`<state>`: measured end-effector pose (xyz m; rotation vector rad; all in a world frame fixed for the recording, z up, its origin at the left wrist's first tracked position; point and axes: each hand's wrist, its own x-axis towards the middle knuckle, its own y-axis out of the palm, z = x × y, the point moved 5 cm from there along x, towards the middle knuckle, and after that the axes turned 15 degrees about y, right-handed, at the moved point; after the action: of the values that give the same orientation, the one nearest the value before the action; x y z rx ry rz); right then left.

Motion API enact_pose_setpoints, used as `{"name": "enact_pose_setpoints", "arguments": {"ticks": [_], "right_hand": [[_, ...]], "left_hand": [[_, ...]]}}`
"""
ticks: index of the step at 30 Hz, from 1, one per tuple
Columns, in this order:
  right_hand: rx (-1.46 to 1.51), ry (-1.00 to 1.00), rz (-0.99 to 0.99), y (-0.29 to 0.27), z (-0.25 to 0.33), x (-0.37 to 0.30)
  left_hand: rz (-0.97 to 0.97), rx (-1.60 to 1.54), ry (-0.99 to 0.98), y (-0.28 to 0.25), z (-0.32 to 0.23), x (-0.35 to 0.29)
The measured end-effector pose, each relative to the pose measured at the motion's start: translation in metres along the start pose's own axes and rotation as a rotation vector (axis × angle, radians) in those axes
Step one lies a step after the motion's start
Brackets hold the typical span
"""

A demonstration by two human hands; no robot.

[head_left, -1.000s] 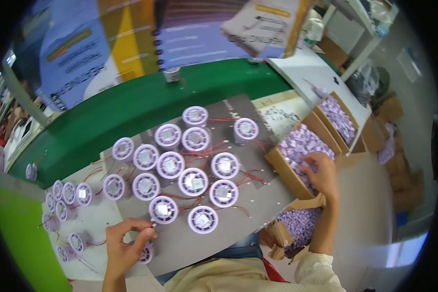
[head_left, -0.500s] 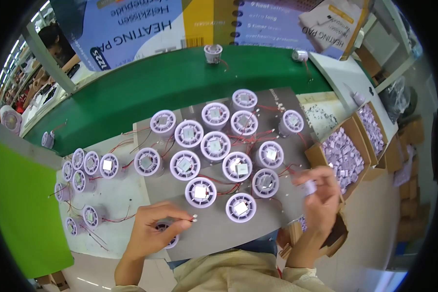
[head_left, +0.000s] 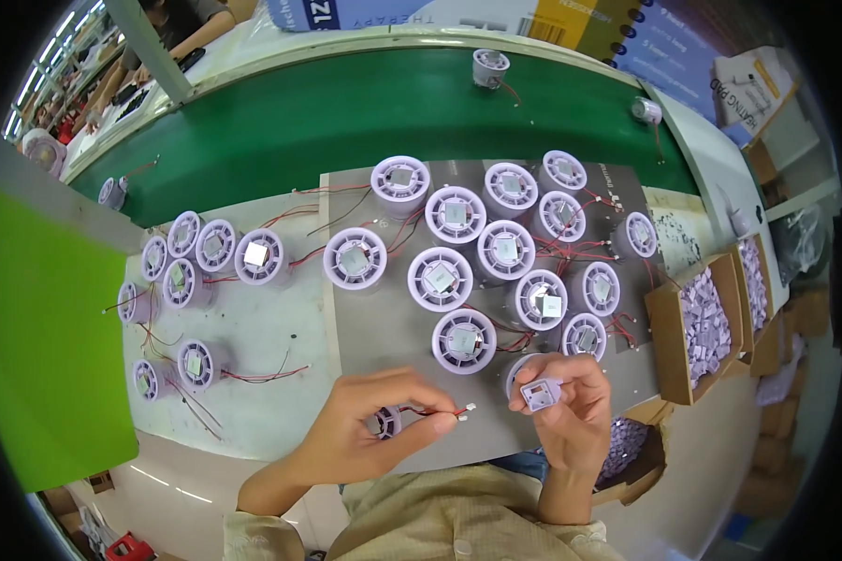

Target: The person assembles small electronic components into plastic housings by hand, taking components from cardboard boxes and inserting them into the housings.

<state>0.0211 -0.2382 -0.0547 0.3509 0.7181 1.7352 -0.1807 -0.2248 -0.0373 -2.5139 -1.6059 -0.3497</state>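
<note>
Between thumb and fingers of my left hand [head_left: 374, 430] are red and black wires whose small white connectors [head_left: 466, 411] stick out past the fingertips. Partly hidden under that hand is a round lavender fan-like unit [head_left: 385, 423]. My right hand [head_left: 578, 416] pinches a small hollow lavender plastic housing [head_left: 540, 394], its open side turned up. A short gap separates the housing from the connectors. Another round unit [head_left: 515, 379] is partly covered by my right hand. Beyond both hands stand several more units [head_left: 464, 340] with square silver plates on top and wires trailing from them.
Cardboard boxes [head_left: 669, 341] of small lavender pieces [head_left: 704, 327] stand at the right; another box [head_left: 647, 467] sits lower. A green conveyor belt [head_left: 346, 117] crosses the back, carrying a few units [head_left: 489, 67]. More units [head_left: 262, 255] stand on the left. A person's arm [head_left: 196, 33] shows far left.
My right hand has moved from beside the boxes toward my left hand, bringing the lavender housing near the connectors. The whole view has shifted, and my left hand still pinches the wires.
</note>
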Motion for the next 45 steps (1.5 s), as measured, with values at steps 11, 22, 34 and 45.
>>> {"name": "enact_pose_setpoints", "arguments": {"ticks": [11,22,34,45], "right_hand": [[-0.169,-0.045,0.019,0.019,-0.003,0.003],[-0.369,-0.099,-0.133,0.019,0.011,-0.003],[-1.017,-0.764,-1.029,-0.145,0.242,-0.080],[-1.472,-0.359,-1.369,-0.199,0.243,-0.111]], "left_hand": [[0.025,-0.012,0.030,0.000,0.000,-0.002],[0.077,-0.012,0.073,0.006,0.000,0.004],[-0.193,-0.025,-0.132,-0.009,0.010,-0.018],[-0.228,0.060,-0.141,-0.010,0.011,-0.014]]}}
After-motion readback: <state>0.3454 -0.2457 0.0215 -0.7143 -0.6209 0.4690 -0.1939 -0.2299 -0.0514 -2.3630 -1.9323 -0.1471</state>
